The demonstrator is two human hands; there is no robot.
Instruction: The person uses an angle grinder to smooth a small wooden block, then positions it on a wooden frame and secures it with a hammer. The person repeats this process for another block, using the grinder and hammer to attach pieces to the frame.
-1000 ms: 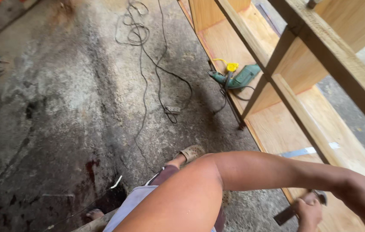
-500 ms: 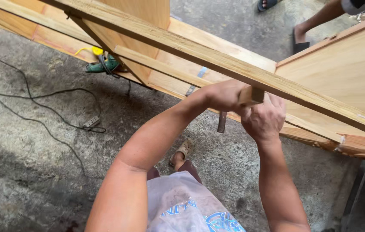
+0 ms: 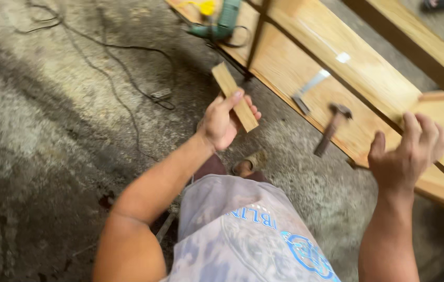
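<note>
floor [image 3: 49, 130]: rough grey concrete | cable [image 3: 128, 78]: black, trailing | light: daylight

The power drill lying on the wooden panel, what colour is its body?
Teal green, seen in the head view: the drill lies at the panel's far end.

Half a second ago both hands were together at the rail with the hammer; now they are apart; the left hand [image 3: 223, 121] grips a small wood block [image 3: 235, 97] over the floor; the right hand [image 3: 407, 154] is open, and the hammer [image 3: 331, 129] lies on the panel [image 3: 305, 57] beside it.
</note>
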